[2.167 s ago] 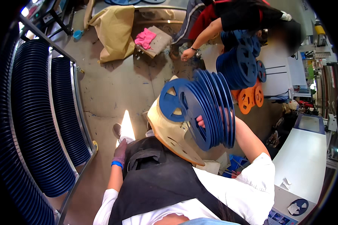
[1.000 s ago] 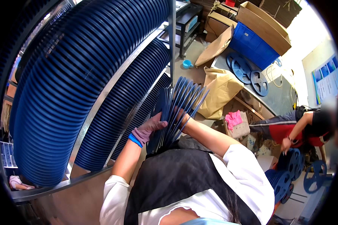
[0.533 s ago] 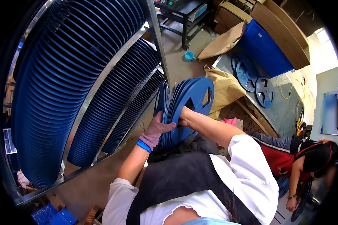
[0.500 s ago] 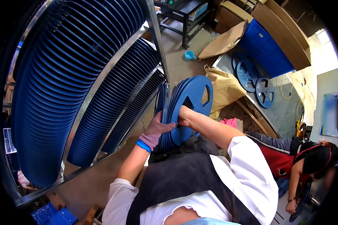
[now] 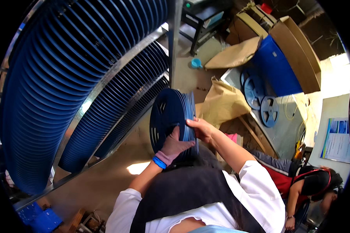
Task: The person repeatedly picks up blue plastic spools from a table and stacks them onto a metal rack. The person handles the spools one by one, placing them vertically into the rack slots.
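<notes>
A stack of blue plastic reels (image 5: 168, 105) stands on edge in front of my body, one slotted round face turned to the left. My left hand (image 5: 175, 146), in a pale pinkish glove with a blue band at the wrist, grips the stack low on that face. Its thumb reaches into the opening near the reel's centre. My bare right hand (image 5: 202, 129) holds the right side, thumb on the reel edges and the other fingers partly hidden behind them. Left of the stack is a metal rack (image 5: 173, 50) with long rows of similar blue reels (image 5: 46, 97).
On a grey-topped table (image 5: 277, 134) at the right lie several loose blue reels (image 5: 269, 111) beside a blue crate (image 5: 277, 66). Brown paper (image 5: 225, 103) hangs near it. A light-blue cup (image 5: 196, 63) is on the floor. Another person (image 5: 299, 182) bends at the lower right.
The stack has turned so its left face shows instead of its right. My left thumb has shifted onto that face; my right hand has come out of the reel opening to the stack's right edge.
</notes>
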`<state>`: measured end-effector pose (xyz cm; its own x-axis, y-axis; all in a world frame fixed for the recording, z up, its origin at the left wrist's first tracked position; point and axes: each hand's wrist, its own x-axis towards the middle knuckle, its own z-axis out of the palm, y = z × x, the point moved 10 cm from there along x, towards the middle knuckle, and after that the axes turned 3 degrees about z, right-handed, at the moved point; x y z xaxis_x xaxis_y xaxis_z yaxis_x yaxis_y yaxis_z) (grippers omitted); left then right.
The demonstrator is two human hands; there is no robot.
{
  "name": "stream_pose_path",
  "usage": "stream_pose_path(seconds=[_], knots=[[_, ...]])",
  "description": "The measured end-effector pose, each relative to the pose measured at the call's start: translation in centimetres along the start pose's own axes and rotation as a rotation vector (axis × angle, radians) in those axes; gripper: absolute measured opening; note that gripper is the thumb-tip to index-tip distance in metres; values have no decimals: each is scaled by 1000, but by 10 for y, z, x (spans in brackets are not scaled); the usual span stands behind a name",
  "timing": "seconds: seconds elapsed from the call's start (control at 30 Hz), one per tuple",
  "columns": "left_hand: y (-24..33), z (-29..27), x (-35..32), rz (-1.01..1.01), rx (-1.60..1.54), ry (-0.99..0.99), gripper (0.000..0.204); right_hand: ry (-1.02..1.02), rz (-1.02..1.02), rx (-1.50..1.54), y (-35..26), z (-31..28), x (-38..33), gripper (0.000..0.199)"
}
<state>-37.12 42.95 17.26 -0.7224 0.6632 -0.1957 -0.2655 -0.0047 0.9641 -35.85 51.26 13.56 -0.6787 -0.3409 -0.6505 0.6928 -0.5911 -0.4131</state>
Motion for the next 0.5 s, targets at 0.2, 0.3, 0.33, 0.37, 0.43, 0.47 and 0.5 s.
stream_pose_path(seconds=[0.2, 0.3, 0.33, 0.37, 0.43, 0.47, 0.5], knots=[[4, 7, 15, 151, -63, 14, 80, -73, -53, -127, -18, 19, 0, 51], [36, 17, 3, 216, -154, 79, 68, -95, -42, -219, -31, 35, -14, 45], [51, 26, -2, 197, -200, 66, 67, -105, -63, -241, -36, 40, -26, 44], [58, 35, -6, 177, -246, 52, 66, -114, -84, -261, -40, 43, -39, 44], [61, 50, -11, 197, -225, 33, 64, -142, -93, -302, -42, 46, -62, 39], [64, 58, -13, 197, -210, 36, 65, -157, -97, -323, -43, 46, -71, 36], [60, 66, -15, 184, -163, 44, 65, -187, -115, -334, -43, 42, -79, 40]])
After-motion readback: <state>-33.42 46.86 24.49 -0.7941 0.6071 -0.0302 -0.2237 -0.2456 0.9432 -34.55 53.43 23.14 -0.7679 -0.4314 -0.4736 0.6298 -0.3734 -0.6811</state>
